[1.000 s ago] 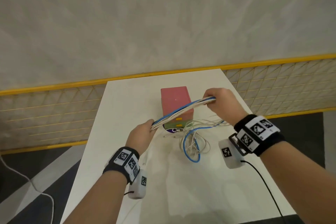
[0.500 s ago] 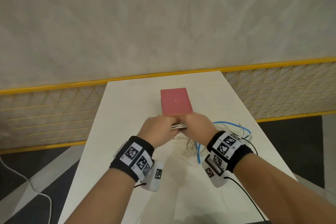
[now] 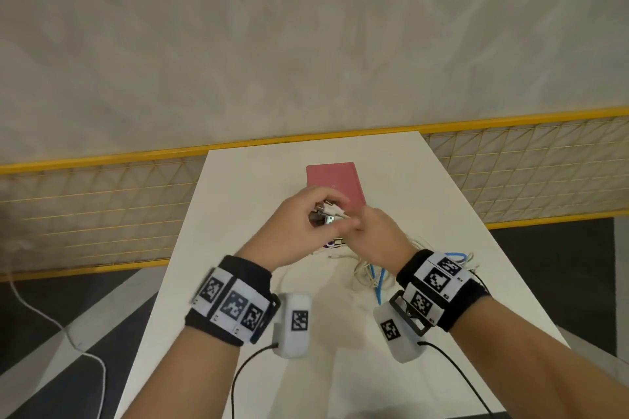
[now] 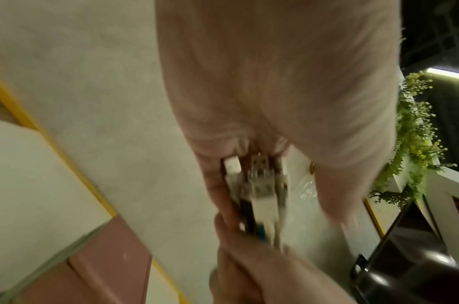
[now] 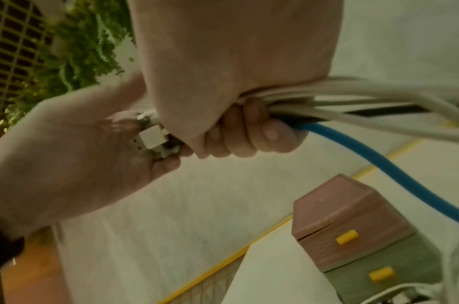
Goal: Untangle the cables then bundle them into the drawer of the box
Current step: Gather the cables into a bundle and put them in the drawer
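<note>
Both hands meet just above the front of the pink-topped box [image 3: 335,182]. My left hand [image 3: 306,224] curls round the plug ends [image 3: 328,214] of the gathered cables; the white and metal plugs [image 4: 259,185] lie between its fingers and thumb. My right hand [image 3: 371,238] grips the bundle [image 5: 353,96] of white cables and one blue cable [image 5: 379,162] in a fist right behind the plugs. The slack [image 3: 369,277] lies in loose loops on the table under my right wrist. The box [image 5: 353,226] shows a pink and a green drawer, both closed, each with a yellow handle.
The white table [image 3: 238,282] is narrow, with edges close on both sides and a yellow-framed mesh fence [image 3: 102,214] behind it. Thin black leads run from both wrist cameras across the near table. A white cord [image 3: 51,320] lies on the floor at the left.
A second ago the hands held the bundle stretched apart. They came together, and my right hand now closes on the bundle right behind the plugs, slightly higher over the box front.
</note>
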The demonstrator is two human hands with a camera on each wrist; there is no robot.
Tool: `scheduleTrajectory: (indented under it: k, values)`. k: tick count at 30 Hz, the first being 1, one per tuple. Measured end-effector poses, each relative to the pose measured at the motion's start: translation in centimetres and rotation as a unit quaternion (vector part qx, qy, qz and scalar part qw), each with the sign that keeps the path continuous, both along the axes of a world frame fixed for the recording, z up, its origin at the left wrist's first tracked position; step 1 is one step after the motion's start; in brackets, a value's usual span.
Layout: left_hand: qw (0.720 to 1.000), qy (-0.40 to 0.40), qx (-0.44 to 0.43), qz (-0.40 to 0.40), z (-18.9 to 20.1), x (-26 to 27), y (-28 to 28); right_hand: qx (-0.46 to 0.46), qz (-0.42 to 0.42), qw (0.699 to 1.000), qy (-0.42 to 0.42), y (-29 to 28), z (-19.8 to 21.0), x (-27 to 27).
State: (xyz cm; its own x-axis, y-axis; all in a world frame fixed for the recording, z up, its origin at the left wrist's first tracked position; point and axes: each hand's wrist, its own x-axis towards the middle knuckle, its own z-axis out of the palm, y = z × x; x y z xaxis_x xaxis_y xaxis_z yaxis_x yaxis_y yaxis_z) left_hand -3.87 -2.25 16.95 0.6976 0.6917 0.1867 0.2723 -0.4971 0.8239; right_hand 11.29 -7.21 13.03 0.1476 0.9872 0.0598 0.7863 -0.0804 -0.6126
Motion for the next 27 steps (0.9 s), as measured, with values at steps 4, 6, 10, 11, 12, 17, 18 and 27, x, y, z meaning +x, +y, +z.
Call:
scheduleTrajectory:
  k: [4,6,10,11,12,17,18,27]
  values:
    - [0.989,-0.050,0.126,0.063,-1.6,2.1,-1.5,0.019,0.012,0.995,0.094,0.2,-0.3,-1.4]
    - [0.985,-0.041,0.159,0.054,-2.1,2.6,-1.6,0.036,0.033,0.994,0.094,-0.2,-0.5,-2.4]
    - [0.993,-0.091,0.061,0.052,-2.1,2.4,-1.7,0.023,-0.002,0.980,0.198,-0.8,0.3,-2.2]
    - [0.994,-0.069,0.069,0.041,-2.0,2.3,-1.8,0.024,0.001,0.978,0.207,-1.0,0.6,-2.1]
    - [0.996,-0.042,0.072,0.021,-1.9,2.2,-1.7,0.026,0.010,0.975,0.219,-1.2,0.8,-2.0]
    - [0.998,-0.019,0.060,-0.002,-1.3,2.2,-1.1,0.063,0.008,0.965,0.255,-0.8,0.4,-2.1]
    - [0.998,-0.015,0.061,-0.011,-1.3,2.3,-1.2,0.066,0.004,0.965,0.254,-0.7,0.3,-2.1]
    - [0.970,0.004,0.217,0.105,-2.6,3.1,-2.1,0.017,0.085,0.984,0.154,-1.4,1.9,-2.4]
